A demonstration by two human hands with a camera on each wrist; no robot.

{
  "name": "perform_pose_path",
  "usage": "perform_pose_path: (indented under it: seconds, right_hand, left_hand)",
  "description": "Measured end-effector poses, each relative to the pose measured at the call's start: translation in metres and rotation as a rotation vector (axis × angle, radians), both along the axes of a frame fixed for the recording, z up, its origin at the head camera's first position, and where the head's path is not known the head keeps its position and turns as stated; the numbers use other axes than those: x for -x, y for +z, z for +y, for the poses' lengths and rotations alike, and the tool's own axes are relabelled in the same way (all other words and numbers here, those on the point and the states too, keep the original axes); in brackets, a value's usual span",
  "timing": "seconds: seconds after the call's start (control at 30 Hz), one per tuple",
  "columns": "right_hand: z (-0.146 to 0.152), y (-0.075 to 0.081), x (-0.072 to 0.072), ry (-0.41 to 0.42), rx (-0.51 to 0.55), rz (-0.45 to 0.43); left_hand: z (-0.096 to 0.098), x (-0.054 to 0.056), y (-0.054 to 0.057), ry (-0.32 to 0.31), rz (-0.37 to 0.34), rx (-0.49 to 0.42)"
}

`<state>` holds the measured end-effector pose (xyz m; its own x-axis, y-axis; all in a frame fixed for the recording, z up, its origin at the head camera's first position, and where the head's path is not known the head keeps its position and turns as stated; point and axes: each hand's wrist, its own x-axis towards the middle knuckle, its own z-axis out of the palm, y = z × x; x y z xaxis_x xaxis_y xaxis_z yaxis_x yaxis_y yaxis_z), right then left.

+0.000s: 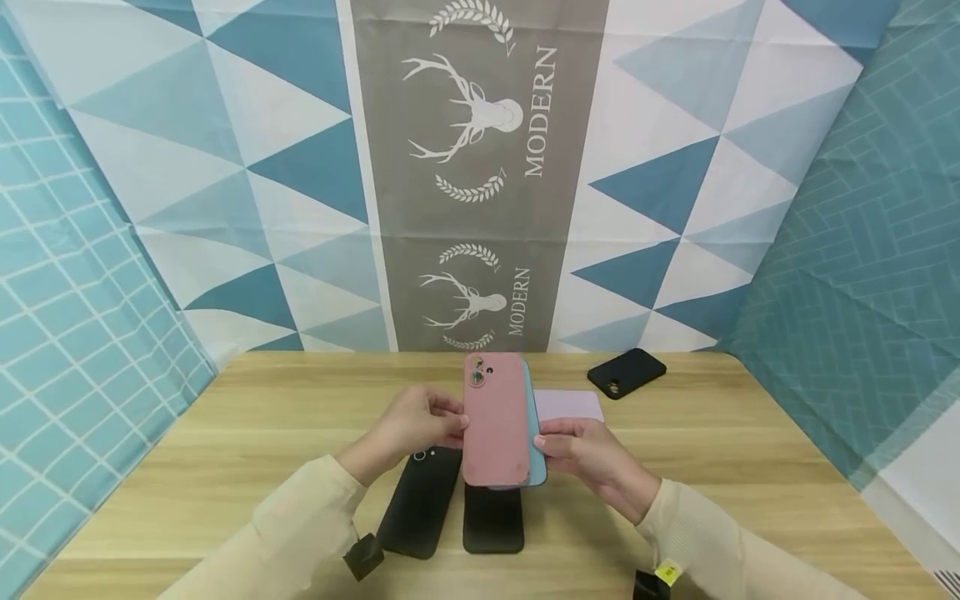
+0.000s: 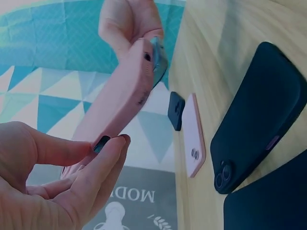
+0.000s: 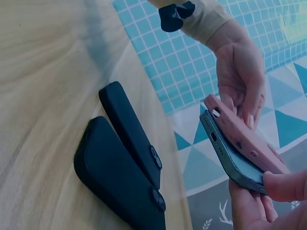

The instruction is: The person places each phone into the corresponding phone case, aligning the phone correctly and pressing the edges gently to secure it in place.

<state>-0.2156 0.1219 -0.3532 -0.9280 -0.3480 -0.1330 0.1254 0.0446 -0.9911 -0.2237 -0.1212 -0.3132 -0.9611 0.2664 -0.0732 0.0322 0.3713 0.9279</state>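
My left hand [image 1: 420, 423] pinches the left long edge of a pink phone case [image 1: 495, 425], upright above the table with its camera end up. Behind it, offset to the right, is a light blue phone [image 1: 537, 467], which my right hand [image 1: 592, 458] grips by its right edge between thumb and fingers. In the right wrist view the phone [image 3: 230, 158] shows its port end, with the case [image 3: 244, 136] tilted against it and a narrow gap along part of their length. Most of the phone's back is hidden by the case.
Two black phone-shaped pieces [image 1: 420, 517] lie on the wooden table [image 1: 247, 450] below my hands, the second black piece [image 1: 493, 525] directly under the case. Behind my right hand lies a pale pink phone-shaped piece [image 1: 567, 405]. Another black phone case [image 1: 627, 372] lies farther back, near the patterned cloth wall.
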Motion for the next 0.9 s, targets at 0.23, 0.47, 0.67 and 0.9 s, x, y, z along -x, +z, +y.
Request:
perform_pose_path:
  seconds: [0.23, 0.47, 0.67, 0.9]
  right_hand:
    - [-0.002, 0.002, -0.003, 0.053, 0.057, 0.017]
    - [-0.002, 0.0, -0.005, 0.085, 0.087, -0.003]
    - [-0.003, 0.002, -0.006, 0.072, 0.052, -0.015]
    - [-0.002, 0.007, -0.006, 0.074, 0.105, -0.037]
  left_hand:
    - [0.003, -0.001, 0.0, 0.023, 0.019, 0.019]
    - [0.004, -0.004, -0.005, 0.015, 0.001, -0.033]
    - [0.006, -0.005, -0.006, 0.052, 0.005, -0.045]
    - [0.006, -0.006, -0.01, 0.054, 0.033, -0.107]
